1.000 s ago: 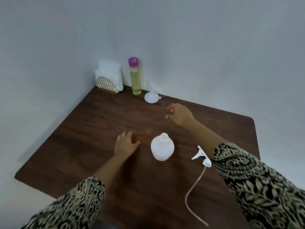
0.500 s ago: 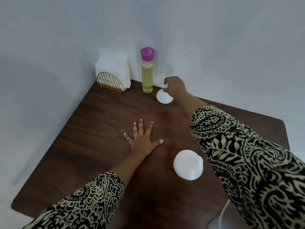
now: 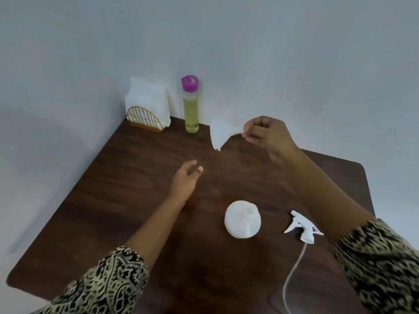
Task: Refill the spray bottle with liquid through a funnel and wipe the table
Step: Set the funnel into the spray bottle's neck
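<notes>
A white spray bottle [image 3: 242, 219] stands uncapped in the middle of the dark wooden table [image 3: 127, 189]. Its white trigger head [image 3: 302, 227] with a clear tube lies to the right of it. My right hand [image 3: 266, 134] holds a white funnel [image 3: 218, 134] by its spout, lifted above the table's far side with the wide mouth turned left. My left hand [image 3: 186, 180] hovers open over the table, left of and beyond the spray bottle. A tall bottle of yellow liquid [image 3: 191, 105] with a purple cap stands at the far edge.
A gold wire holder with white napkins [image 3: 147, 109] sits in the far left corner against the grey wall. The table's right edge runs close to my right sleeve.
My right hand reached to the funnel by the yellow bottle, took it and lifted it off the table. My left hand rose from lying flat on the wood.
</notes>
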